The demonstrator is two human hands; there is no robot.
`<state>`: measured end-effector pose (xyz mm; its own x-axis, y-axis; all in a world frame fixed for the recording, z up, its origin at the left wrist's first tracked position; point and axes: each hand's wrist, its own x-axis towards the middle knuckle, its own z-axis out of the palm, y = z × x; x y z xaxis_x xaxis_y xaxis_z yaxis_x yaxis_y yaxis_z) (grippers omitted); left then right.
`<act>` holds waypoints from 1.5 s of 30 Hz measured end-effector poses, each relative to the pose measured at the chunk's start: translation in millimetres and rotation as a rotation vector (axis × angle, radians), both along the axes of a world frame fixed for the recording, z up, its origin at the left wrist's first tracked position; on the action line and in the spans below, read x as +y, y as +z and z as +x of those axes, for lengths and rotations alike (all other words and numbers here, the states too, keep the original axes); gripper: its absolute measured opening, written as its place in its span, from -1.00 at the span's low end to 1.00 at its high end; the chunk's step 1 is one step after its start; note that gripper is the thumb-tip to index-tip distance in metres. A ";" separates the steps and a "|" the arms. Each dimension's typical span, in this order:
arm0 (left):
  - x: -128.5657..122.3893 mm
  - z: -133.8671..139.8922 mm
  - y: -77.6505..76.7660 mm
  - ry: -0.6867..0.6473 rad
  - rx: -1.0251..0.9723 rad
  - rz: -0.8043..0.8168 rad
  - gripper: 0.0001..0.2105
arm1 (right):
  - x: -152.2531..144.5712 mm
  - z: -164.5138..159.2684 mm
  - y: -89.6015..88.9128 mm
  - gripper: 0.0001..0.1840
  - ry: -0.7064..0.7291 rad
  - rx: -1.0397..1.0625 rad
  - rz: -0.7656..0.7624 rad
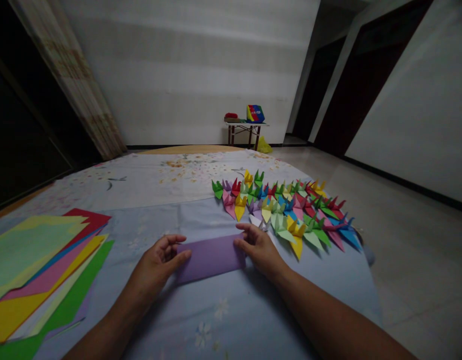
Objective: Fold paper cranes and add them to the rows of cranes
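A purple sheet of paper [212, 258], shaped as a long rectangle, is held between my two hands just over the tablecloth. My left hand [161, 257] pinches its left end, thumb on the near face and fingers behind. At the opposite end, my right hand [259, 248] grips the upper right corner between thumb and fingers. Folded paper cranes [296, 232] in many colours stand in rows beyond and to the right of my right hand. Left of my left hand lies a fanned stack of coloured paper sheets [39, 270].
A flowered cloth [148, 315] covers the round table, whose bare wooden edge [186, 149] shows at the back. Against the far wall stands a small table [246, 125] bearing a colourful box [255, 113]. A yellow bag [264, 145] lies on the floor beside it.
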<state>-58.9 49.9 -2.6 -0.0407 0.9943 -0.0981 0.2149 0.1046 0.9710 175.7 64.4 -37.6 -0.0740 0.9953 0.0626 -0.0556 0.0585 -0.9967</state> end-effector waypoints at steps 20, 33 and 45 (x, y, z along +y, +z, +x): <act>-21.5 19.8 -19.5 -0.410 1.022 0.658 -0.81 | -11.0 -12.7 11.7 -0.64 -0.140 -1.017 0.682; -22.1 11.1 -25.7 -0.353 1.226 0.558 -0.80 | -24.1 -13.2 12.7 -0.81 0.124 -1.344 0.519; -37.0 28.6 6.0 -0.463 1.150 0.594 -0.83 | -23.9 0.0 23.0 -0.82 0.362 -1.079 0.685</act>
<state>-30.3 12.9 3.4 0.5347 0.8194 0.2064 0.8222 -0.5609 0.0966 175.7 40.5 -14.5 -0.6556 0.6998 0.2836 0.6205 0.7133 -0.3259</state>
